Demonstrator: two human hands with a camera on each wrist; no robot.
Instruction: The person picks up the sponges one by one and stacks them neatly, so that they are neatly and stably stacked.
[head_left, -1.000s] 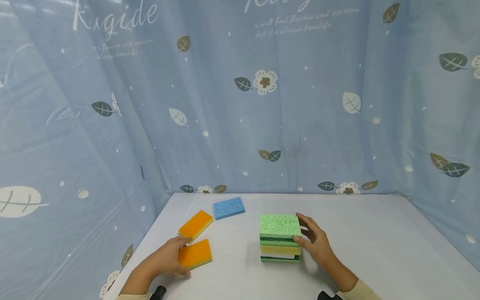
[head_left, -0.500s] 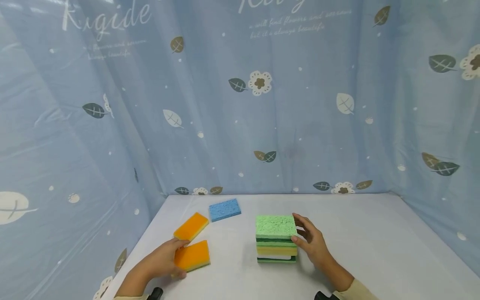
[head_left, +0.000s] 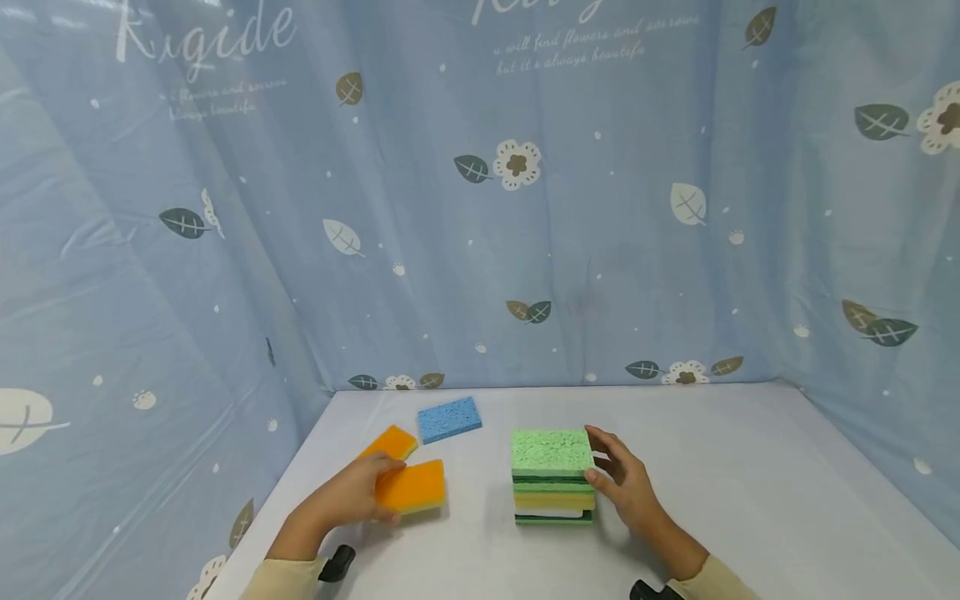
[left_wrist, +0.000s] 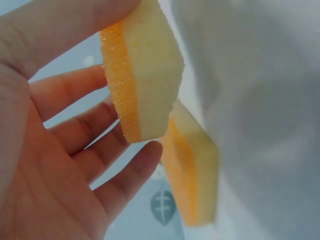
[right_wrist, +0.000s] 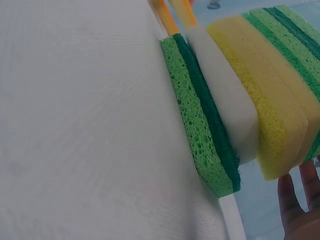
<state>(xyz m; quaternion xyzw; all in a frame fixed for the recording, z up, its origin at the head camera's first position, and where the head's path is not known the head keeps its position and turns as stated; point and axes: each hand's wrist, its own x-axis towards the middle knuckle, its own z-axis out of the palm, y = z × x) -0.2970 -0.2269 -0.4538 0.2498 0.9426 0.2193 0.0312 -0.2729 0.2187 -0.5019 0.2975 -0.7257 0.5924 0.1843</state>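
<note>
My left hand point(head_left: 348, 497) pinches an orange sponge point(head_left: 414, 487) by its left end, thumb in front and fingers behind. In the left wrist view the sponge point(left_wrist: 152, 75) shows a pale yellow layer under the orange and is raised off the white surface. A second orange sponge point(head_left: 395, 442) lies just beyond, partly hidden by the hand. My right hand point(head_left: 630, 490) holds the right side of a stack of sponges point(head_left: 551, 454), thumb at the near corner, fingers at the far one. A light green sponge tops the stack; yellow, white point(right_wrist: 222, 92) and green-and-dark-green layers point(right_wrist: 200, 120) lie below.
A blue sponge point(head_left: 450, 419) lies flat towards the back left of the white table point(head_left: 712, 450). Pale blue curtain point(head_left: 600, 250) with leaf and flower prints hangs behind the table and on both sides.
The left hand has lifted the nearer orange sponge and moved it rightward and away, now overlapping the farther one. The right hand stays at the stack. The head view has shifted slightly.
</note>
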